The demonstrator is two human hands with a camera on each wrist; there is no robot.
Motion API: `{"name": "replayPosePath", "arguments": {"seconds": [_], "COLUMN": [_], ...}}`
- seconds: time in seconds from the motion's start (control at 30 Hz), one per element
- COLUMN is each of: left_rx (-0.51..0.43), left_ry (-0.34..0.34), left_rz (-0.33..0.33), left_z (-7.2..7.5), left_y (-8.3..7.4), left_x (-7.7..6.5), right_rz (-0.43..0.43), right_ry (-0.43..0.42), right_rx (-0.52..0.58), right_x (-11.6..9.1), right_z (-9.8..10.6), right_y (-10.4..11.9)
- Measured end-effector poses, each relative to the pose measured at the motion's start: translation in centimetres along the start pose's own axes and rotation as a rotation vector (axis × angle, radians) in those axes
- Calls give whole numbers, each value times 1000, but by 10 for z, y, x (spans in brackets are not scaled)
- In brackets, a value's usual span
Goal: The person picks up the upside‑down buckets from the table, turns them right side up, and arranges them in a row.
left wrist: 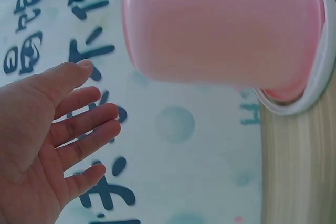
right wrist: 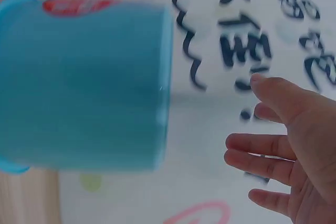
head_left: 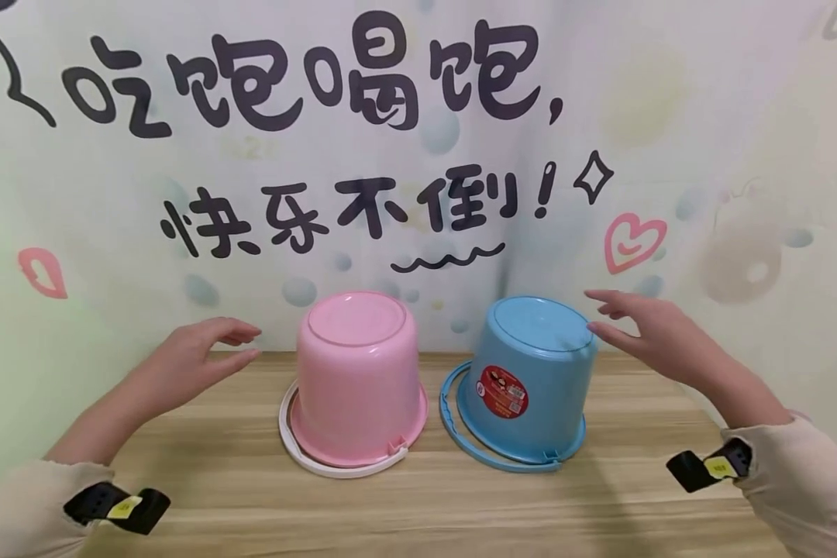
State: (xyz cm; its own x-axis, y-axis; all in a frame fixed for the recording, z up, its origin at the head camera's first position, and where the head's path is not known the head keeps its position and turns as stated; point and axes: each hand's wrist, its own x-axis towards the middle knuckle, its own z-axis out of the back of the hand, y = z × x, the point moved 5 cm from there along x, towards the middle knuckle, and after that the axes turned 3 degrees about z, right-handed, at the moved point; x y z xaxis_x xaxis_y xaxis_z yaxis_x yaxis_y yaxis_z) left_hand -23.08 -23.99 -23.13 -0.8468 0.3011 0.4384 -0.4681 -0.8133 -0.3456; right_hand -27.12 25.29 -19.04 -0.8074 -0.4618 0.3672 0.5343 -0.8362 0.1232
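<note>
A pink bucket (head_left: 358, 380) stands upside down on the wooden table, its white handle (head_left: 342, 470) lying around the rim. To its right, a blue bucket (head_left: 537, 380) is also upside down, with a round red label (head_left: 504, 392) on its side and a blue handle (head_left: 488, 457) on the table. My left hand (head_left: 198, 356) hovers left of the pink bucket with relaxed fingers, apart from it, as the left wrist view also shows. My right hand (head_left: 652, 325) is raised beside the blue bucket's upper right edge; in the right wrist view a gap separates them. Both hands hold nothing.
The wood-grain table (head_left: 390, 511) reaches back to a pale wall hanging (head_left: 404, 147) with large dark characters and a pink heart. Dark straps with small devices (head_left: 711, 465) sit on both sleeves. The two buckets stand a small gap apart.
</note>
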Motion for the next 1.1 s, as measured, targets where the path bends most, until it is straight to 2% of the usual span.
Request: {"name": "replayPosePath", "arguments": {"seconds": [0.13, 0.23, 0.33, 0.47, 0.7, 0.83, 0.93, 1.1], "left_rx": [-17, -33, -49, -60, -170, -242, -269, -283], "left_ry": [35, 63, 91, 123, 174, 217, 255, 268], "left_rz": [-53, -84, -94, -80, -128, -118, -85, -97], "left_z": [-5, -13, -24, -41, -73, -89, -100, -113], "left_y": [-23, -33, -36, -31, -17, -12, -8, -8], "left_x": [-2, -3, -5, -11, -17, -19, -21, -24], "right_rz": [68, 133, 213, 278, 329, 304, 316, 340], "right_ry": [30, 49, 61, 100, 186, 242, 272, 332], "right_rx": [-10, -7, -31, -43, -29, -2, 27, 79], "right_x": [12, 23, 33, 42, 51, 54, 55, 60], "right_z": [-5, -15, -30, -54, -95, -115, -130, -155], "right_y": [39, 64, 85, 108, 125, 127, 129, 132]}}
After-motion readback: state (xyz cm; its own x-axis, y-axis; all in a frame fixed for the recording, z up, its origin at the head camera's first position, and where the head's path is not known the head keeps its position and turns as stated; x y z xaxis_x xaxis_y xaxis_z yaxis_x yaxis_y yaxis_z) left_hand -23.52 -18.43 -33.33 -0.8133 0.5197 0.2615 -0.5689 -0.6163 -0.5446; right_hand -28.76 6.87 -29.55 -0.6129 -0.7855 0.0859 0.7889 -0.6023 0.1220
